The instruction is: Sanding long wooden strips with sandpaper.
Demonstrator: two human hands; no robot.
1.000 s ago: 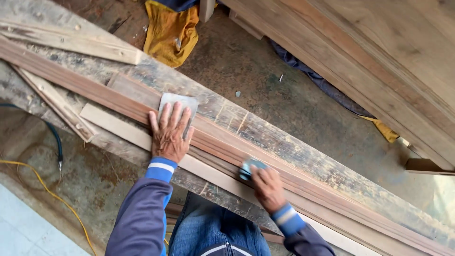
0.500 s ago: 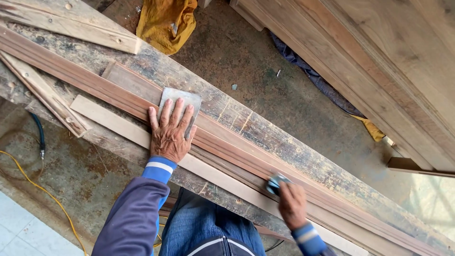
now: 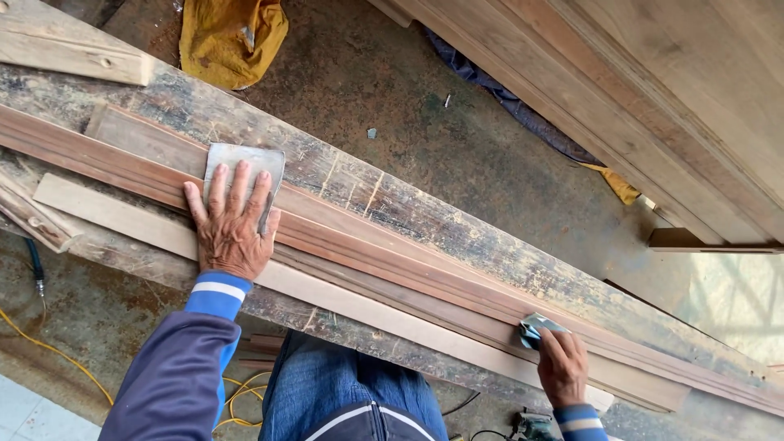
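left hand [image 3: 229, 224] flat, fingers spread on grey sheet [image 3: 243, 163] atop moulding [image 3: 367, 257] | right hand [image 3: 562, 367] fingers clenched on folded sandpaper [image 3: 535, 328] against moulding | moulding lay along desk [image 3: 457, 224]

Left hand [image 3: 231, 224]: sleeve dark navy, cuff bright blue with one white stripe. Under its fingers, sheet of sandpaper [image 3: 242, 169] pale grey, dusty. Moulding strip [image 3: 384, 257] beneath the palm reddish brown with darker parallel grooves. Flat slat [image 3: 106, 214] beside the wrist pale tan. Work plank [image 3: 425, 212] beyond the fingertips grey-brown, weathered, flecked with black. Right hand [image 3: 562, 367]: cuff blue with a white stripe; folded sandpaper [image 3: 535, 328] at its fingertips grey-blue. Cloth [image 3: 229, 37] mustard yellow. Jeans [image 3: 343, 388] mid blue.
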